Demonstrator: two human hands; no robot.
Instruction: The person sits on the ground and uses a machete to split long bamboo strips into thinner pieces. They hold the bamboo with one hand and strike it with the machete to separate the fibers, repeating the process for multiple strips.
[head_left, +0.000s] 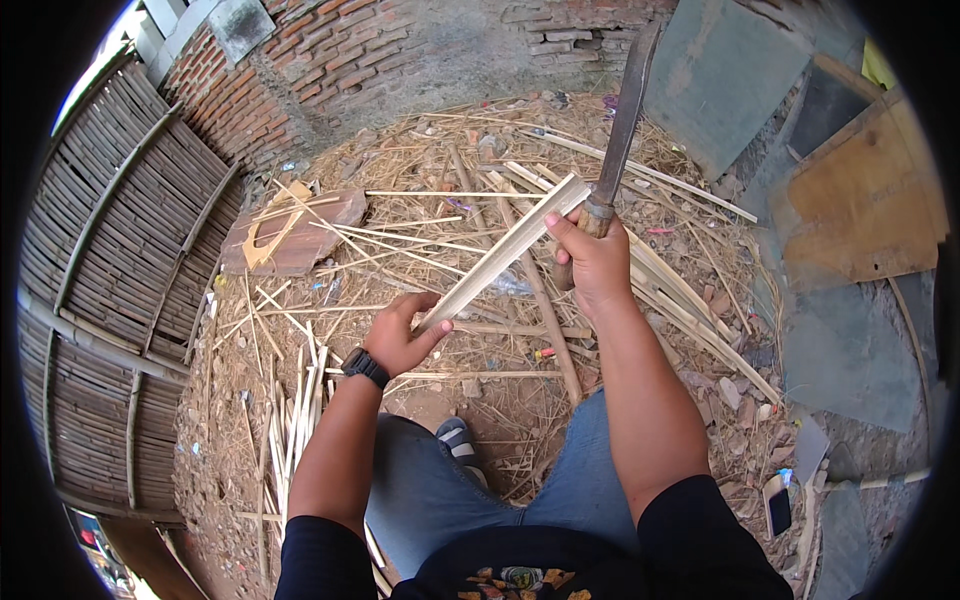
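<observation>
Across my lap runs a split bamboo piece, slanting up to the right with its pale hollow side showing. My left hand grips its lower end between thumb and fingers; a dark watch is on that wrist. In my right hand is the wooden handle of a machete, its long dark blade pointing up and away. The thumb of that hand also presses on the bamboo's upper end, close to the base of the blade. A bamboo pole lies on the ground beneath.
Split bamboo strips are heaped at my left, with more strips at my right. A brown board lies far left. A bamboo wall, a brick wall and leaning sheets surround me. A phone lies low right.
</observation>
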